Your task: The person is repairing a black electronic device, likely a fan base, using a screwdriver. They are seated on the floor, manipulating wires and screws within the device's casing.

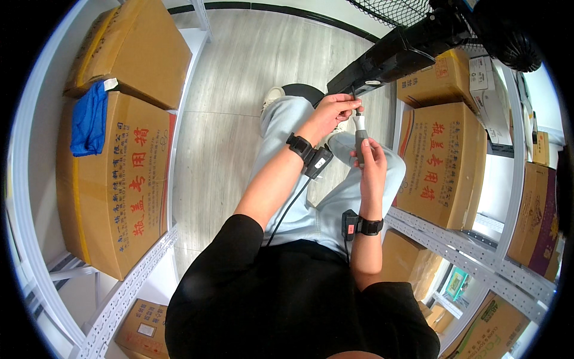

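Observation:
A screwdriver (360, 133) with a grey and white handle points away from me, its dark shaft reaching toward the lower end of a black fan's body (388, 60). My right hand (374, 173) is closed around the grey part of the handle. Farther up, my left hand (336, 113) pinches at the shaft with thumb and fingers, close to the fan. The screwdriver's tip meets the dark fan surface, and I cannot tell whether it sits in a screw.
Shelving with large cardboard boxes (119, 179) stands on my left, a blue cloth (89, 119) hanging over one. More boxes (439, 167) fill the right-hand shelf. The fan's wire grille (388, 9) is at the far right. Cables (287, 212) trail from my wrist devices.

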The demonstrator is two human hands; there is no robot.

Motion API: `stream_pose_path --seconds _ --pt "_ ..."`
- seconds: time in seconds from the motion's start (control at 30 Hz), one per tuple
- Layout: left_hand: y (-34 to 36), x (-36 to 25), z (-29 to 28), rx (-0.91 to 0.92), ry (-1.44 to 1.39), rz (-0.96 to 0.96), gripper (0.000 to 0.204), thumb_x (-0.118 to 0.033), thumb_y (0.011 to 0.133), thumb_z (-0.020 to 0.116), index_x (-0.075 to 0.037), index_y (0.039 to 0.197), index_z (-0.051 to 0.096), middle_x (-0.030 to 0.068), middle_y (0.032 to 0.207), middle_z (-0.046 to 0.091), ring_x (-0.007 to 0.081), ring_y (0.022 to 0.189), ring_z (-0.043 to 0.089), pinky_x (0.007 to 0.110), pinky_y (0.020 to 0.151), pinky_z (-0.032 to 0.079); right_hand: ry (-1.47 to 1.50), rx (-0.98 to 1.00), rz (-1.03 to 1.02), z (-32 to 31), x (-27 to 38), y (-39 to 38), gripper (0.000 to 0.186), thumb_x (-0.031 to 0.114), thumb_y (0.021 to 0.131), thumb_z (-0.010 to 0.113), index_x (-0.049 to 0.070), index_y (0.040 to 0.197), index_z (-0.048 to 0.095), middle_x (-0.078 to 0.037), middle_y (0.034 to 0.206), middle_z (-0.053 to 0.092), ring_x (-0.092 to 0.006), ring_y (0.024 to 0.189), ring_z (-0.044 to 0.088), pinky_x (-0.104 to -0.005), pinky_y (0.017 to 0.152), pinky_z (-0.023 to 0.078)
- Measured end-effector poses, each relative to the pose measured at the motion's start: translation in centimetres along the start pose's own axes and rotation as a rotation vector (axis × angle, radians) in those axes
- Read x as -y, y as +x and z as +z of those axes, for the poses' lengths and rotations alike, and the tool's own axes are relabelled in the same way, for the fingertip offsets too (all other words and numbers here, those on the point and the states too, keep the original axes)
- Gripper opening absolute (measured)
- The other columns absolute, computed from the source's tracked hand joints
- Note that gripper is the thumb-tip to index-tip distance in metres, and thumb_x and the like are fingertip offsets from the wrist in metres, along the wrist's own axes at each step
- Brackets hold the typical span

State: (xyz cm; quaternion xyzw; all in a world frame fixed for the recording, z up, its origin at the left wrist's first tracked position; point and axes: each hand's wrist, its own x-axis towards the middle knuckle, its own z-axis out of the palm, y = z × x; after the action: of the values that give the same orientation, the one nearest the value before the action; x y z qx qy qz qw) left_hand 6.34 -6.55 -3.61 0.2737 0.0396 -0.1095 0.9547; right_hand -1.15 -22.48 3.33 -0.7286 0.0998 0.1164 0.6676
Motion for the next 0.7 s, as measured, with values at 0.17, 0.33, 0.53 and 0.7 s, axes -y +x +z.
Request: stream_pose_path --seconds 0.17,0.33,0.53,0.7 --pt "0.0 0.1 -0.1 -0.007 -0.02 -0.002 0.017 -0.009 0.085 0.067 0.001 0.099 0.065 0.0113 0.092 0.068 0.0017 0.058 0.045 0.015 0.049 0.032 -0.138 0.047 -0.037 0.2 0.3 0.3 0.053 0.028 0.091 0.063 -0.007 0.126 0.046 -0.01 0.096 0.065 -0.0111 0.071 0.059 -0.0217 0.055 0.042" --pt "0.0 0.2 0.0 0.011 -0.004 -0.003 0.017 -0.014 0.089 0.063 0.0 0.098 0.064 0.0107 0.092 0.068 0.003 0.06 0.046 0.016 0.05 0.033 -0.204 0.001 -0.104 0.2 0.0 0.5 0.05 0.026 0.091 0.063 -0.007 0.125 0.049 -0.01 0.095 0.067 -0.0085 0.066 0.057 -0.0198 0.051 0.04" --pt "0.3 1.2 -1.1 -0.131 -0.095 -0.012 0.028 -0.022 0.095 0.053 0.004 0.104 0.061 0.012 0.093 0.066 0.0106 0.07 0.053 0.024 0.062 0.043 -0.052 -0.006 -0.061 -0.4 -0.2 -0.4 0.039 0.026 0.093 0.06 -0.003 0.119 0.056 -0.007 0.09 0.066 -0.0051 0.063 0.05 -0.0184 0.049 0.035" --pt "0.5 2.1 -2.4 -0.3 -0.1 -0.008 0.024 -0.008 0.091 0.05 0.009 0.106 0.056 0.021 0.099 0.064 0.0281 0.093 0.062 0.035 0.085 0.051 0.044 0.014 -0.017 -2.4 -2.0 -0.9 0.037 0.025 0.092 0.06 -0.001 0.117 0.057 -0.006 0.089 0.066 -0.0046 0.062 0.049 -0.0183 0.049 0.034"
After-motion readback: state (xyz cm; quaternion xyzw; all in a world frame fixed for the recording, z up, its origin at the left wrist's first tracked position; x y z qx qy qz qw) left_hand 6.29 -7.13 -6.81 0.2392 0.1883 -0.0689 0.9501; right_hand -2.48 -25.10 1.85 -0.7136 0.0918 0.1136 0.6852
